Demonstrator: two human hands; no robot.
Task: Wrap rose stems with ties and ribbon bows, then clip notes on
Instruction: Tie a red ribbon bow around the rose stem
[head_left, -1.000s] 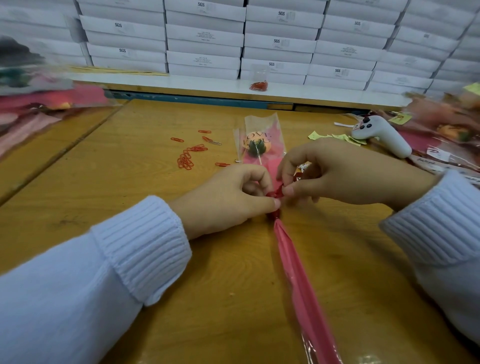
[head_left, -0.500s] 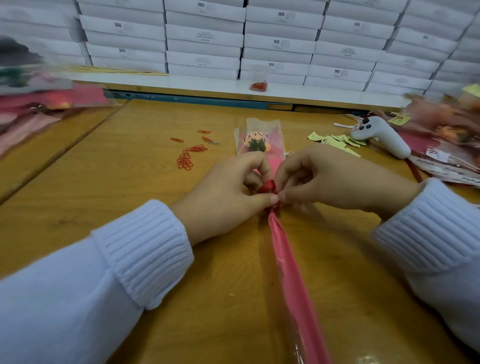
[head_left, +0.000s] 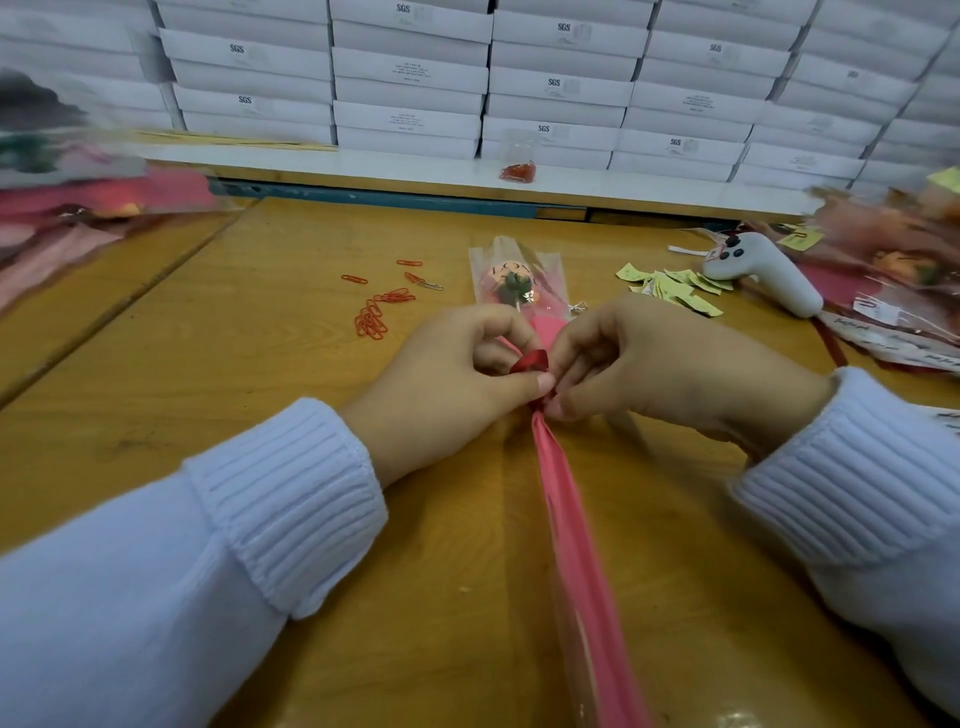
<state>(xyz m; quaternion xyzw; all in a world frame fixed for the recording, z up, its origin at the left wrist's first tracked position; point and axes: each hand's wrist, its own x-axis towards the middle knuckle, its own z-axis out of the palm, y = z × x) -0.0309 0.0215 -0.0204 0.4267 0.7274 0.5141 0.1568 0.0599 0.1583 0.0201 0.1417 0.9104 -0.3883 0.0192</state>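
1. The wrapped rose (head_left: 514, 283) lies lengthwise at the middle of the wooden table (head_left: 234, 374). Its bloom is at the far end inside a clear sleeve, and its pink-wrapped stem (head_left: 566, 519) runs toward the near edge.
2. A red ribbon bow (head_left: 531, 361) sits where the sleeve gathers, between the 2 hands.
3. The left hand (head_left: 452, 384) pinches the bow from the left with curled thumb and forefinger. The right hand (head_left: 660, 364) pinches it from the right, fingers bent tight. Both wrists are in white ribbed cuffs.
4. Loose red paper clips (head_left: 371, 322) are scattered on the table to the far left of the bloom. Yellow notes (head_left: 670, 286) lie to its right, beside a white handheld controller (head_left: 769, 275).
5. Blurred piles of wrapped roses sit at the left edge (head_left: 78, 208) and at the right edge (head_left: 893, 265).
6. Beyond the table a white ledge (head_left: 363, 166) carries a small bag of red clips (head_left: 518, 169).
7. Behind the ledge, stacked white boxes (head_left: 410, 78), some marked SGS, fill the back wall.
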